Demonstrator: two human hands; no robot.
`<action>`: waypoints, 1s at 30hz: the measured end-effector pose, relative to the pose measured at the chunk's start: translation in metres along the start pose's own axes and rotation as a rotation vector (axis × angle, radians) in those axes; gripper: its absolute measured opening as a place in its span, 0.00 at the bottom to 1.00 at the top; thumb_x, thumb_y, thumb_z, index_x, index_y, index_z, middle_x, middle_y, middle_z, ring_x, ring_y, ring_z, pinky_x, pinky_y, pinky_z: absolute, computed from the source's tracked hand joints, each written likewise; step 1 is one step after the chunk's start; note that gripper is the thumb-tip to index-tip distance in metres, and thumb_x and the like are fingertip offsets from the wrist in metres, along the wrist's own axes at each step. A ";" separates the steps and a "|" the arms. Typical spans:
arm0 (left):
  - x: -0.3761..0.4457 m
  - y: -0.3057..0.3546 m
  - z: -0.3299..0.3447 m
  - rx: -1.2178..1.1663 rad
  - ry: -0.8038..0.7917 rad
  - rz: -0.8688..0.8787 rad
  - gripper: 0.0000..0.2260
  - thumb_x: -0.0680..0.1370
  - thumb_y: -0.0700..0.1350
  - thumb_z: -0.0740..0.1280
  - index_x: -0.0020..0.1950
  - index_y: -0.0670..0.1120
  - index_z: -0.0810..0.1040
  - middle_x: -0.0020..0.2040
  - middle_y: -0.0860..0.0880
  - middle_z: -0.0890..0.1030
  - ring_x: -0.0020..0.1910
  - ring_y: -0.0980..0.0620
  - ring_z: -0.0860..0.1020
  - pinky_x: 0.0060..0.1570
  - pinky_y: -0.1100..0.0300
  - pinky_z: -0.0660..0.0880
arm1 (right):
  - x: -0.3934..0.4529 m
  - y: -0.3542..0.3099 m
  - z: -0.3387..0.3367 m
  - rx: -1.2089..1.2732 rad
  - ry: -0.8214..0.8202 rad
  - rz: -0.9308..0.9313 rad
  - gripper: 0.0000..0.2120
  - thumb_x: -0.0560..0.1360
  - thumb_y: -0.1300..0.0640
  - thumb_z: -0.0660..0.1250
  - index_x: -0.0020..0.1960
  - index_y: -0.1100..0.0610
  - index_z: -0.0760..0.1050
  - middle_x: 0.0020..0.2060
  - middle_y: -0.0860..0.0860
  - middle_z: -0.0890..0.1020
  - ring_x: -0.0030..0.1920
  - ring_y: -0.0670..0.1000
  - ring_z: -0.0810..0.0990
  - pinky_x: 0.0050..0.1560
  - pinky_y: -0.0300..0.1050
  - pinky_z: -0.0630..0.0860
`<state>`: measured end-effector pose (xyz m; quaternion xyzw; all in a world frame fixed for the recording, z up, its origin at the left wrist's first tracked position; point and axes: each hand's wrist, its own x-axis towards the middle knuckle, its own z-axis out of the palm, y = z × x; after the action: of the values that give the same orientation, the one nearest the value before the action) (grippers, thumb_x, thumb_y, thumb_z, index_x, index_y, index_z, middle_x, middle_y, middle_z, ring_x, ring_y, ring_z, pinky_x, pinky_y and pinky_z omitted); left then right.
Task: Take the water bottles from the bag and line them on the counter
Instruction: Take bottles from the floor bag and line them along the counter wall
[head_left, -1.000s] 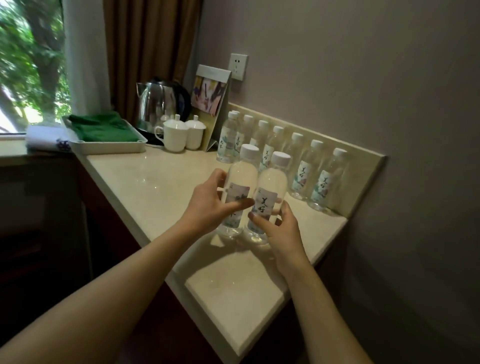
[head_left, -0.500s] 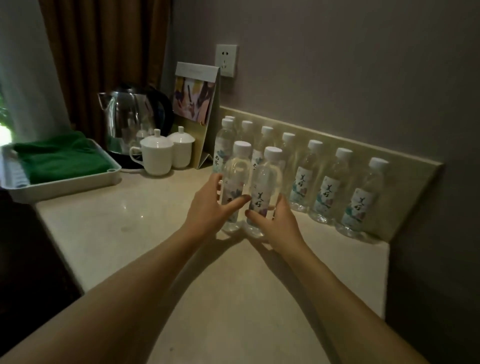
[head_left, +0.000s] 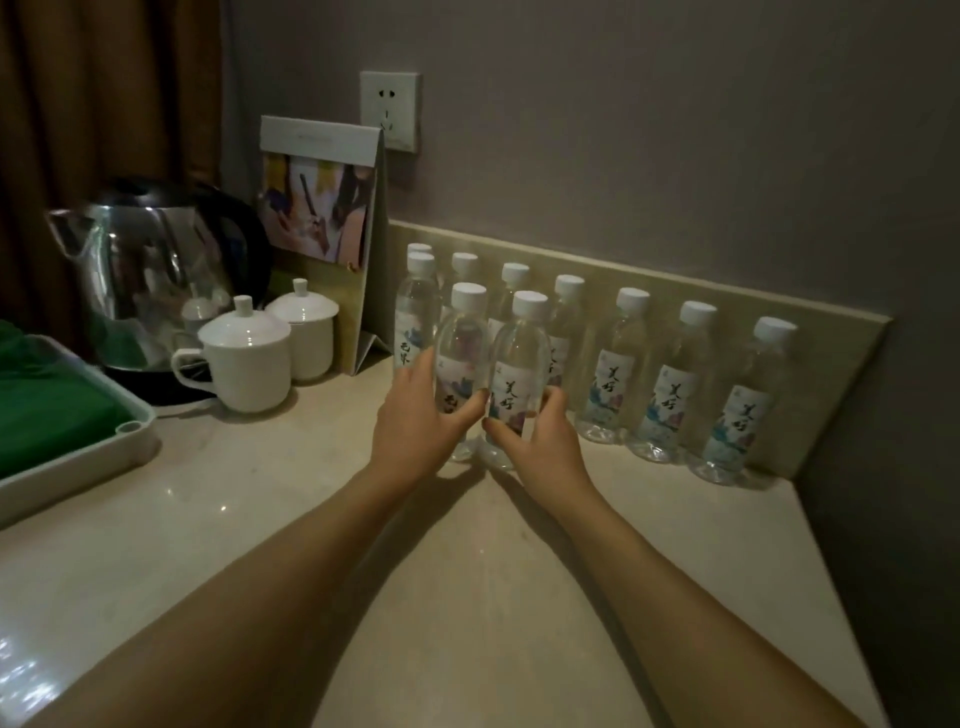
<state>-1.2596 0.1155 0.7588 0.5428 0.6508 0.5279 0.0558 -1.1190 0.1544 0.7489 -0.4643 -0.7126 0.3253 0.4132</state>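
Two clear plastic water bottles with white caps stand upright, touching, near the beige desk's (head_left: 467, 597) back edge: left hand (head_left: 415, 426) wraps the left bottle (head_left: 464, 343), right hand (head_left: 540, 447) the right bottle (head_left: 522, 358).

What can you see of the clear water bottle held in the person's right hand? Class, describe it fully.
The clear plastic water bottle with a white screw cap stands upright on the pale stone counter, in front of the row of bottles along the backsplash. Its white label carries dark brush characters over a blue and pink picture. The right hand wraps its lower half in a closed grip. On its left side it stands tight beside the matching bottle held by the left hand.
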 end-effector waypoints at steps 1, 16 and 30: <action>0.006 -0.005 0.000 0.025 -0.025 0.005 0.24 0.72 0.57 0.73 0.65 0.50 0.72 0.60 0.49 0.76 0.57 0.52 0.75 0.57 0.49 0.78 | 0.002 -0.001 0.004 -0.005 0.019 0.008 0.32 0.73 0.52 0.72 0.69 0.54 0.59 0.58 0.49 0.78 0.57 0.50 0.79 0.57 0.48 0.76; 0.025 -0.050 -0.011 0.134 -0.145 0.062 0.26 0.71 0.62 0.72 0.62 0.50 0.73 0.60 0.51 0.75 0.54 0.53 0.77 0.50 0.56 0.79 | 0.007 -0.011 0.048 -0.283 0.339 0.161 0.31 0.72 0.41 0.68 0.69 0.53 0.64 0.64 0.53 0.74 0.63 0.55 0.74 0.61 0.56 0.75; 0.036 -0.043 0.000 0.130 -0.133 -0.022 0.21 0.75 0.58 0.70 0.59 0.48 0.69 0.55 0.49 0.80 0.53 0.47 0.81 0.49 0.51 0.79 | 0.020 -0.017 0.060 -0.371 0.428 0.183 0.22 0.76 0.44 0.66 0.62 0.58 0.67 0.60 0.54 0.75 0.59 0.54 0.75 0.53 0.46 0.73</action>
<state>-1.3016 0.1499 0.7450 0.5719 0.6844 0.4468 0.0692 -1.1831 0.1619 0.7419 -0.6523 -0.6118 0.1199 0.4310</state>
